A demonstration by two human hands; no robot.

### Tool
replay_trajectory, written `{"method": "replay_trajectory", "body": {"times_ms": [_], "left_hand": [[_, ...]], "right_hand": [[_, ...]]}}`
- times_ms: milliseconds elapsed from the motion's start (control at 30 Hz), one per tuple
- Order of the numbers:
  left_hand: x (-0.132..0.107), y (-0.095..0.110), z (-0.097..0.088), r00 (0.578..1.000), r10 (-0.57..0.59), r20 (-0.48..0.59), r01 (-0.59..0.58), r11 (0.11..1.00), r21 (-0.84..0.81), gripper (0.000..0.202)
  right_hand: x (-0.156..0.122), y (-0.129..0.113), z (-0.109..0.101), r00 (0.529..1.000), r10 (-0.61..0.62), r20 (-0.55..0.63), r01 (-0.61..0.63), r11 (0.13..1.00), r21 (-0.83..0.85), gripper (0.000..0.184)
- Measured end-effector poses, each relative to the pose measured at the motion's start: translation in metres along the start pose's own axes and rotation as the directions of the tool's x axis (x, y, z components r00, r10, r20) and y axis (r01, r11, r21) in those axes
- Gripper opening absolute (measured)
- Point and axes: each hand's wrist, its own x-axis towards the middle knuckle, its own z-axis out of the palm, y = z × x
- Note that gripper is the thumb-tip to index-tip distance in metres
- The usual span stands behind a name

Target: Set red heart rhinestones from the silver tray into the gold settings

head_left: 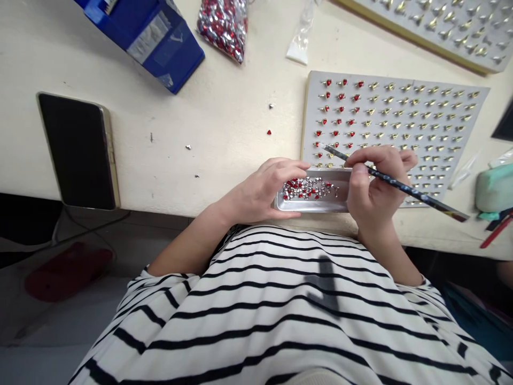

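Black phone (78, 151): flat on the cream table (224, 133), well left of the left hand, gold edge showing, screen dark.

Blue plastic bin (148, 37): up beyond the left hand, lying at an angle, with tape across its side.

Loose stones (188, 146): a few scattered on the table ahead of the left hand, one of them red.

Left hand (264, 190): there it is, curled around the end of the tray, thumb below, fingers along the top, a firm grip.

Metal tray (312, 206): held in that left grip, low over the table, its far end reaching the near corner of the white board.

Rhinestones (306, 188): a red and silver heap inside the tray, right between the two hands.

Clear bag (222, 29): packed with red and silver stones, well ahead of the left hand.

Right hand (372, 187): closed around the pencil, thumb and fingers pinching it, just beside the tray.

Pencil (401, 184): dark, patterned, slanting across the grip, tip out over the board's lower corner; whether it carries a stone is too small to tell.

White board (401, 80): just past the right hand, rows of gold settings (401, 109), the left-hand rows topped with red stones (340, 109).

Mint-green block (495, 187): far right of the right hand, at the table's edge.
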Motion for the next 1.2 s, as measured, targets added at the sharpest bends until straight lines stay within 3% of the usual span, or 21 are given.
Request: {"method": "replay_trajectory", "body": {"times_ms": [400, 733, 967, 1200], "left_hand": [[0.0, -0.0011, -0.0004, 1.0, 0.004, 0.008, -0.004, 1.0, -0.001, 0.084], [-0.0002, -0.002, 0.0003, 1.0, 0.018, -0.002, -0.018, 1.0, -0.006, 0.08], [-0.0001, -0.0019, -0.0004, 1.0, 0.01, 0.003, -0.01, 1.0, -0.011, 0.082], [0.0001, -0.002, 0.0001, 1.0, 0.024, -0.007, -0.024, 1.0, -0.006, 0.082]], "right_hand": [[-0.0006, -0.0001, 0.0012, 1.0, 0.017, -0.025, -0.018, 1.0, -0.015, 0.022], [-0.0002, -0.0019, 0.0005, 0.999, 0.019, 0.029, -0.02, 0.999, 0.041, 0.017], [-0.0008, -0.0029, -0.0007, 0.997, 0.036, -0.074, -0.032, 0.998, 0.059, 0.022], [-0.0025, 0.0007, 0.0003, 0.998, 0.046, -0.036, -0.045, 0.999, 0.008, 0.031]]}}
